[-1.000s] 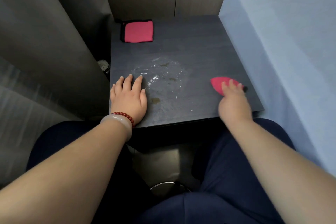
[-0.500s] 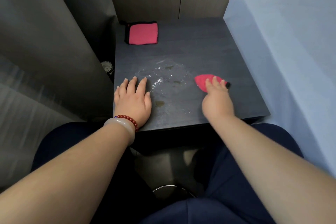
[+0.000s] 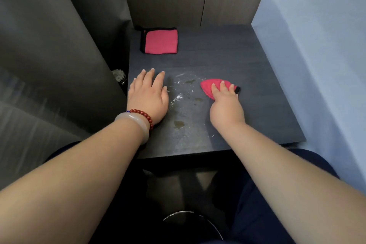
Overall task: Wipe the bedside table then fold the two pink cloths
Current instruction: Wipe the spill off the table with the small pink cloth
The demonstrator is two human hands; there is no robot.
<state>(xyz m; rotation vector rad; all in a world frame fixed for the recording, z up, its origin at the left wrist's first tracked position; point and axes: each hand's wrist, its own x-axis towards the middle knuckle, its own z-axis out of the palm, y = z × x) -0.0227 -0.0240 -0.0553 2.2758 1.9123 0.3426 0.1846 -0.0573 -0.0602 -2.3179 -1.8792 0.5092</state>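
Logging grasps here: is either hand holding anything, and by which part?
Right hand: fingers press on the near part of the bunched pink cloth. Left hand: flat on the table, holding nothing.

Right hand [image 3: 225, 109] slid its cloth [image 3: 209, 86] leftward — reaching the spill [image 3: 183, 95].

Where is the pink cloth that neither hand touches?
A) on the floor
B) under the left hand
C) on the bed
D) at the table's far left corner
D: the folded pink cloth lies flat at the far left corner of the bedside table, with nothing resting on it.
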